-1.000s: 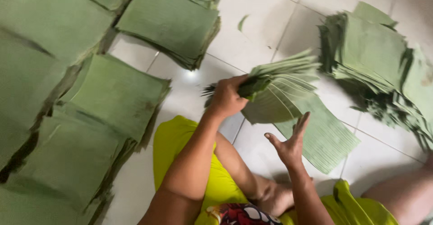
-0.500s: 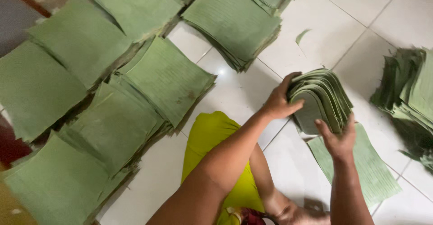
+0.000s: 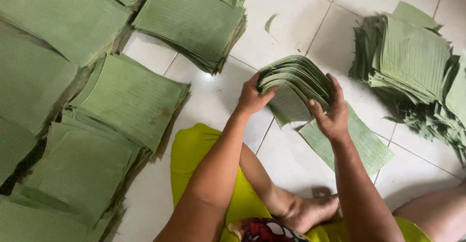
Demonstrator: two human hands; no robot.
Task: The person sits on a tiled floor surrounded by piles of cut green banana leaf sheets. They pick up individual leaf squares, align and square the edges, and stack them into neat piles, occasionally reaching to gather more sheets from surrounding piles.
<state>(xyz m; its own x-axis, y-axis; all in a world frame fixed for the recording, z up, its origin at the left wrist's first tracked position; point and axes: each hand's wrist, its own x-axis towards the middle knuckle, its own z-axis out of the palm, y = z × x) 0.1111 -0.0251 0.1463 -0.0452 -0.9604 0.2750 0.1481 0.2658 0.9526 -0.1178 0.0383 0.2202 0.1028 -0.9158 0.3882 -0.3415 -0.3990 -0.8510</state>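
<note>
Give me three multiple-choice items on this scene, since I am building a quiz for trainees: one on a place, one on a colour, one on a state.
1. Where does the single loose leaf sheet lie?
A. on the tiled floor, under the right hand
B. on the lap
C. on the far left stack

2. What colour is the garment over the lap?
A. blue
B. yellow-green
C. white

3. How is the bundle of cut leaf sheets held?
A. flat on the floor
B. by one hand
C. bent, between both hands

Answers: 1 A, it lies on tiles below the right hand. 2 B, bright yellow-green cloth. 3 C, the left hand and right hand grip its sides.
</note>
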